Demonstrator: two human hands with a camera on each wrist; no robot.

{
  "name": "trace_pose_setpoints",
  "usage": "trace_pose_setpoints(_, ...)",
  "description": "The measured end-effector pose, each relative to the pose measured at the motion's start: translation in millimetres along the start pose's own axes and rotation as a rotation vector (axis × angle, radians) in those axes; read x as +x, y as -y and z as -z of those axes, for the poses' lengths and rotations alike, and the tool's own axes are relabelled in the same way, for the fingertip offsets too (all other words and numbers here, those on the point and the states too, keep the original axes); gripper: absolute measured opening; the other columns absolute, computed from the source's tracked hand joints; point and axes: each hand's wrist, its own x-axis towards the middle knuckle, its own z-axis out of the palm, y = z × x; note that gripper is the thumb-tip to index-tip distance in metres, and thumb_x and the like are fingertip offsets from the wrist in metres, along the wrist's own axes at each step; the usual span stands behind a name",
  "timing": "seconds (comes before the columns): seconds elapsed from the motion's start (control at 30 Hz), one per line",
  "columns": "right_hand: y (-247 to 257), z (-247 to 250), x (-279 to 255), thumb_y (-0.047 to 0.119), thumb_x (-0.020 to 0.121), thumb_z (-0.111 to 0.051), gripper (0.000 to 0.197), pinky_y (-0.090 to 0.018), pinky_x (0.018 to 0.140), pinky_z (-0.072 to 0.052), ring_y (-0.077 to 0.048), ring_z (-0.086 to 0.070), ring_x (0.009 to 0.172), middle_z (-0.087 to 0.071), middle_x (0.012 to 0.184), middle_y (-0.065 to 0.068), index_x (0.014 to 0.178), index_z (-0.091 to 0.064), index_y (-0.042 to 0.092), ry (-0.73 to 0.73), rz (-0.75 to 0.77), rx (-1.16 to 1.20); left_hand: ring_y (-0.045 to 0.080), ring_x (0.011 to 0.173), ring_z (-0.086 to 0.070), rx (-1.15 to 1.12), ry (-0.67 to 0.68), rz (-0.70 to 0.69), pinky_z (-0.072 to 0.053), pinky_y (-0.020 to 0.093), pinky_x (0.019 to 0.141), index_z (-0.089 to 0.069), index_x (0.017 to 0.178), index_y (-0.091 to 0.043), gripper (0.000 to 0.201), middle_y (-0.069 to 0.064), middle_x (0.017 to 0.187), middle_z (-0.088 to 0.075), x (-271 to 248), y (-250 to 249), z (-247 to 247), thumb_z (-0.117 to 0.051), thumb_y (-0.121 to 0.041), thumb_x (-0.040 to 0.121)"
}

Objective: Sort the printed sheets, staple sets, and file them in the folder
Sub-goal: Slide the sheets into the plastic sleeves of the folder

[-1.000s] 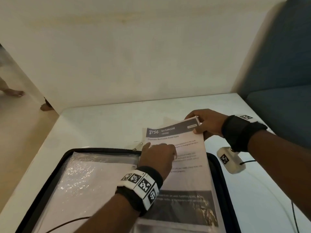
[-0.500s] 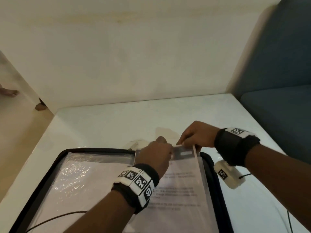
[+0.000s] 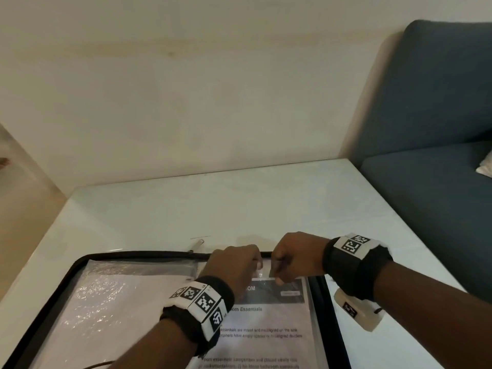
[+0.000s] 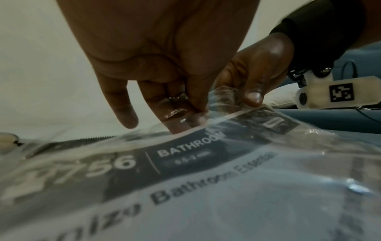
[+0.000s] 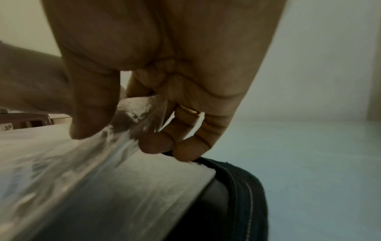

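Lower left of the head view, the open folder (image 3: 66,272) lies flat on the white worktop (image 3: 266,203), its empty plastic pocket (image 3: 111,302) glinting. Centre frame, the left hand (image 3: 234,265) pinches the clear sleeve (image 4: 288,163) at its top edge, the grip clenched on film. The printed sheet (image 3: 266,331) sits inside that sleeve, lower centre. Just right, the right hand (image 3: 295,254) pinches the same lip. Thin, floppy, slippery stuff, I'd say; best taken at the top edge with both hands.

printed sheet (image 3: 269,323) headed "bathroom", flat inside clear sleeve (image 4: 268,163) on right half of open black zip folder (image 3: 149,254).
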Motion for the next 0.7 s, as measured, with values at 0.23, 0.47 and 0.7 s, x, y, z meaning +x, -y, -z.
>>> trace_pose_setpoints(0.23,-12.4,-1.2,0.7,0.026,0.078,-0.073,0.009,-0.023,0.077,-0.050,-0.003,-0.060,0.076,-0.066,0.075,0.014,0.086,-0.076,0.025,-0.060,-0.027,0.029,0.005,0.084,-0.060,0.005,0.132,0.096,-0.039,0.035,0.105,-0.058,0.089,-0.033,0.008,-0.017,0.089,-0.063,-8.0,33.5,7.3,-0.050,-0.033,0.092)
trace_pose_setpoints(0.47,-26.8,3.9,0.7,0.024,0.074,-0.079,0.011,-0.021,0.074,-0.050,0.002,-0.061,0.070,-0.069,0.074,0.013,0.079,-0.072,0.029,-0.051,-0.030,0.072,-0.007,0.077,-0.054,0.040,0.171,0.104,-0.044,0.025,0.093,-0.061,0.080,-0.035,0.010,-0.019,0.080,-0.063,-13.5,64.0,16.7,-0.058,-0.033,0.090)
trace_pose_setpoints(0.7,-24.0,7.1,6.3,0.018,0.081,-0.069,0.005,-0.024,0.069,-0.050,0.003,-0.056,0.062,-0.068,0.073,0.012,0.082,-0.072,0.022,-0.050,-0.055,-0.013,0.001,0.091,-0.057,0.037,0.158,0.150,-0.036,0.042,0.103,-0.059,0.083,-0.036,0.006,-0.022,0.080,-0.063,-11.6,67.8,18.8,-0.059,-0.039,0.088)
